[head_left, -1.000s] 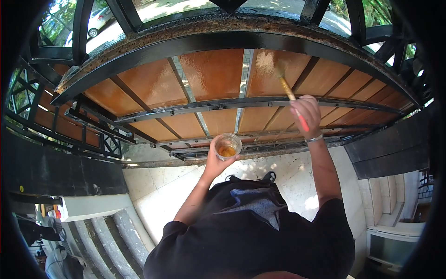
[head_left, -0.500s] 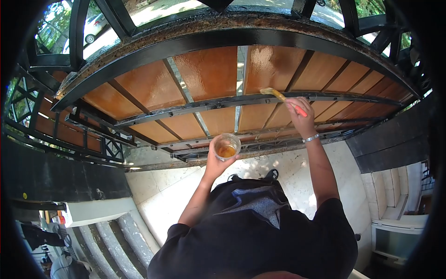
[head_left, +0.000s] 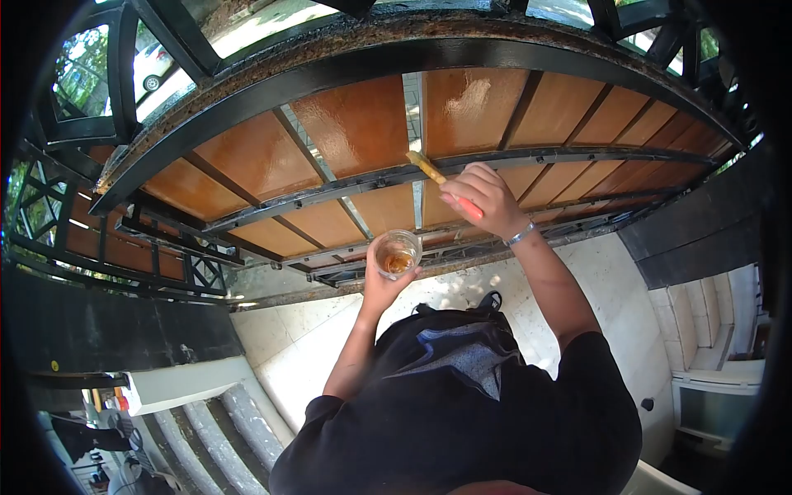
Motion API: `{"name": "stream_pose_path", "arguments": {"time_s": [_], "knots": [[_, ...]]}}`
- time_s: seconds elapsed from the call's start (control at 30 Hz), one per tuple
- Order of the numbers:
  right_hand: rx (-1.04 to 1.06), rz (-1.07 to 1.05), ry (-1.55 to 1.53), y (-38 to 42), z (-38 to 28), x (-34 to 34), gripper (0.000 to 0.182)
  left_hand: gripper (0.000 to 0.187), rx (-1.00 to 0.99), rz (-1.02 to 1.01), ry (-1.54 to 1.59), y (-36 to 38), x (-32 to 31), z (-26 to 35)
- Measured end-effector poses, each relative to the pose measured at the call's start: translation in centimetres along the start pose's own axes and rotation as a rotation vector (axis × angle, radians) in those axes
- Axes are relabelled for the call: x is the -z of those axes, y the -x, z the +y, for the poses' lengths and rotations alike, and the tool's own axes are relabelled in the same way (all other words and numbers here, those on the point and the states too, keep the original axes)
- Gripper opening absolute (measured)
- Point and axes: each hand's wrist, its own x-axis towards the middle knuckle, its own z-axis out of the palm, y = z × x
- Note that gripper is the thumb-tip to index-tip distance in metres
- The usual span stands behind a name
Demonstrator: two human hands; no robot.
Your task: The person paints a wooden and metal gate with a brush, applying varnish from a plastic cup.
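Note:
My left hand (head_left: 383, 285) is wrapped round a clear plastic cup (head_left: 399, 253) with some amber liquid in its bottom. In my right hand (head_left: 487, 200) is a paintbrush (head_left: 430, 171) with a red-orange handle end, gripped from above. Its pale bristles point up and left, at the lower edge of the boards by the narrow gap between two of them. Beyond the brush stand the brown wooden boards (head_left: 351, 128), glossy and wet-looking, set in a black metal gate frame (head_left: 379, 183). The cup is held below and left of the brush, in front of the lower boards.
Above the boards runs a rusty top rail (head_left: 330, 41) with black metal bars. Pale floor tiles (head_left: 297, 334) lie under my feet. Grey steps (head_left: 219, 437) are at lower left, a dark wall panel (head_left: 124, 313) at left, and another (head_left: 701, 219) at right.
My right hand has moved left with the paintbrush, from the middle boards to the gap nearer the cup. My left hand keeps the cup almost in place; the view has shifted slightly.

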Motion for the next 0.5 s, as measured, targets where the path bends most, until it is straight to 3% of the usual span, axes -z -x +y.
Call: {"name": "stream_pose_path", "arguments": {"time_s": [0.17, 0.3, 0.4, 0.43, 0.5], "knots": [[-0.193, -0.040, 0.016, -1.2, 2.8, 3.5, 0.013, 0.089, -0.019, 0.031, 0.036, -0.1, 0.4, -0.5], [-0.186, -0.023, 0.092, -1.2, 3.8, 7.9, 0.012, 0.088, 0.001, 0.073, 0.056, 0.5, 1.1, -0.3], [-0.052, 0.266, 0.292, -1.3, 3.4, 9.9, 0.015, 0.089, 0.004, 0.080, 0.023, 0.7, 1.7, -0.5], [-0.055, 0.266, 0.295, -1.3, 3.4, 9.8, 0.015, 0.089, 0.005, 0.075, 0.023, 0.6, 1.7, -0.5], [0.184, 0.280, 0.326, -1.3, 3.1, 9.2, 0.023, 0.089, 0.008, 0.073, 0.038, 0.4, 1.7, -0.5]]}}
